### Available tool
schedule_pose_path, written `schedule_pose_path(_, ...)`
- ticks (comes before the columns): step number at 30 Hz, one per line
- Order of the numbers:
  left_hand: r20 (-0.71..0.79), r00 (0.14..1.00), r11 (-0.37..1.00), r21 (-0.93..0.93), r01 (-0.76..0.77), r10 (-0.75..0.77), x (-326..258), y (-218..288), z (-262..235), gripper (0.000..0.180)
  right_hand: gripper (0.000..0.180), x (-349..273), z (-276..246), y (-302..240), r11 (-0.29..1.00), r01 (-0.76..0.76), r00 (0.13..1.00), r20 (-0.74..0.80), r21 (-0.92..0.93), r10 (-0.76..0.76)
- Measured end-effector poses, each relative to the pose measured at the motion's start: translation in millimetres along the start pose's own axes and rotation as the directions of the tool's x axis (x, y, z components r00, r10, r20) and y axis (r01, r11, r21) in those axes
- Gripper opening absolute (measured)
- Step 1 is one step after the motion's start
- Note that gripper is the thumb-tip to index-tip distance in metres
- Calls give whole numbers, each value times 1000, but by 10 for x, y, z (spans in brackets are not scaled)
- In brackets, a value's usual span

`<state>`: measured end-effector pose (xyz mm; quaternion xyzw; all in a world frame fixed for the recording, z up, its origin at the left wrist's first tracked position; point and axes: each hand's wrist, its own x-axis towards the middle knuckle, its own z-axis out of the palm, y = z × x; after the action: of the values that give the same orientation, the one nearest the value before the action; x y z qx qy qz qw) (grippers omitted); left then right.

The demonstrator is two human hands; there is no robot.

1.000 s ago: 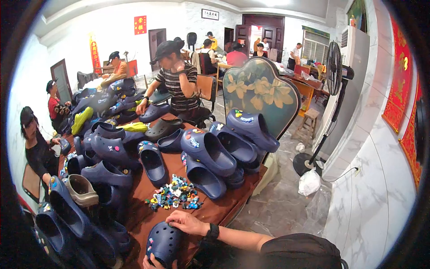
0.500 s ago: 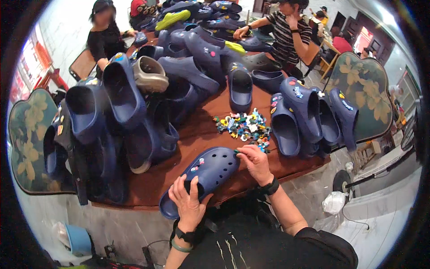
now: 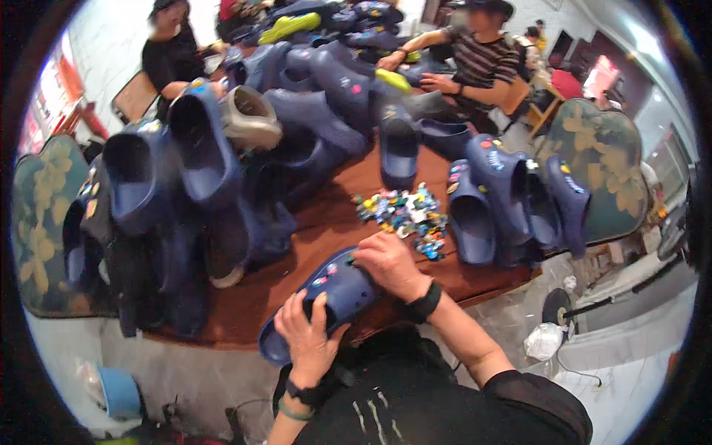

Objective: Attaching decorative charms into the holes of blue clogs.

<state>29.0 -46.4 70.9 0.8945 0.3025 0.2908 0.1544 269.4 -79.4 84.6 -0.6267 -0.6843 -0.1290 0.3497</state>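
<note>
On table [image 3: 319,222] near edge, I've got a blue clog [image 3: 326,300] lying toe-away from me. Left hand [image 3: 308,337] wraps its heel end, fingers curled round the rim, gripping. Right hand [image 3: 389,263] sits on the toe top, fingers bent and pressed against it; can't tell if they pinch anything. Charm pile [image 3: 404,211] just beyond the clog. More blue clogs [image 3: 504,204] stacked right of the pile, well apart from my hands.

Person is wearing black tee w/ pale streaks on front, short sleeves; black band on right wrist [image 3: 425,302], black watch + green band on left wrist [image 3: 300,397].
</note>
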Motion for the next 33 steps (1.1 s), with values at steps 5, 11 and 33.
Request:
schedule_pose_path(5,34,999,1000,25,4,-5,-49,-113,-72,85,12,37,62,-121,999,47,989,138,-12,-45)
schedule_pose_path(11,30,997,986,150,-79,75,-27,-91,-79,80,10,-86,207,-135,999,22,981,194,-42,-14)
schedule_pose_path(33,-1,994,969,224,-103,106,13,-36,-57,86,13,-61,287,-385,979,-57,988,127,-196,83)
